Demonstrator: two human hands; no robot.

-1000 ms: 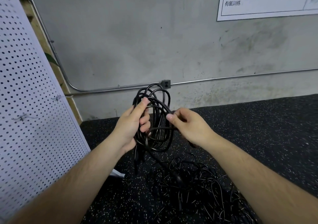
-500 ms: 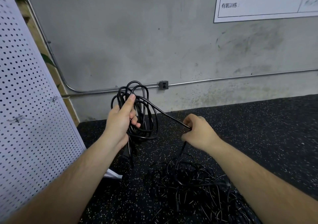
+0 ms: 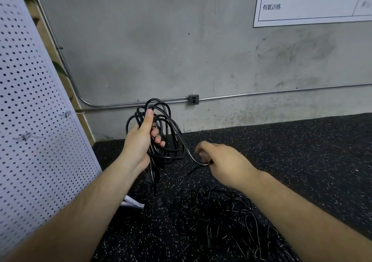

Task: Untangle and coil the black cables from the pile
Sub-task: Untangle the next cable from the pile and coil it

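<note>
Left hand [image 3: 141, 143] is up in front of the wall, fingers curled tight round a coil [image 3: 169, 156] of black cable, thumb laid straight up along the loops. Several loops stand above the thumb tip and bulge out to the right of the fist, and a plug [image 3: 150, 178] dangles below the wrist. One strand [image 3: 198, 162] leaves the coil, sweeps down and right, and runs into the right hand [image 3: 223, 161]. That hand sits lower, just right of the coil, back of the hand toward the camera, fingers folded in on the strand. It's motion-blurred, so whether that's a pinch or a full fist I can't quite say. Below the right hand the strand drops toward the pile [image 3: 221, 219] of tangled black cables, which lies on the speckled black floor [image 3: 312, 151] between the two forearms, well below the coil. The coil itself is clear of the floor, held in the air. A white pegboard [image 3: 30, 131] leans along the left edge, with a white scrap [image 3: 132, 203] at its foot. On the grey wall [image 3: 161, 50] a metal conduit [image 3: 271, 93] runs to a small outlet box [image 3: 193, 99], and a white sign [image 3: 312, 6] with printed characters sits top right.
</note>
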